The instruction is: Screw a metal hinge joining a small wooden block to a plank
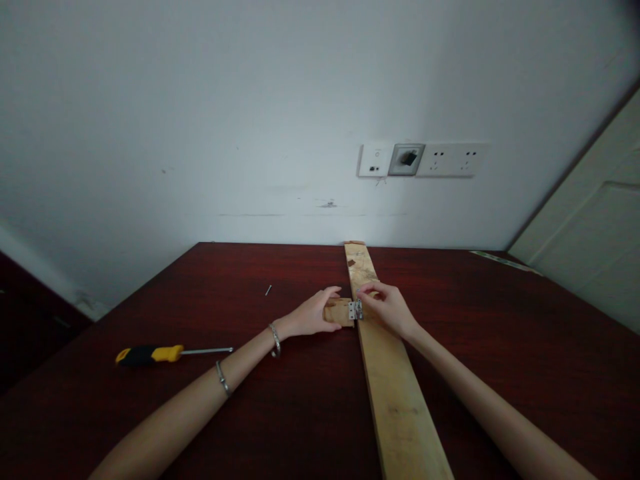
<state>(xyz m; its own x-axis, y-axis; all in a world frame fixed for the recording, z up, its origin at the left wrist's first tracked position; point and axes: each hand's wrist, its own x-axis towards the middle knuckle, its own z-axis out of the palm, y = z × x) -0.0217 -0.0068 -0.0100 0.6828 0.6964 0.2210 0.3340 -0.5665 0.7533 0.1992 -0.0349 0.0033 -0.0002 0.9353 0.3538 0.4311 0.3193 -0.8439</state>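
A small wooden block (338,313) lies against the left edge of a long wooden board (395,393). My left hand (314,312) is closed around the block, thumb on the near side and fingers on the far side. A metal hinge (355,310) spans the joint, one leaf on the block and the other on the board. My right hand (389,308) rests over the board with its fingertips pinched at the far side of the hinge. Whatever is between those fingertips is too small to make out.
On the dark red table (300,413), a yellow and black screwdriver (155,355) lies at the left. A loose screw (269,290) lies beyond my left hand. Wall sockets (445,160) are above the back edge. A thin strip (505,262) lies at the back right.
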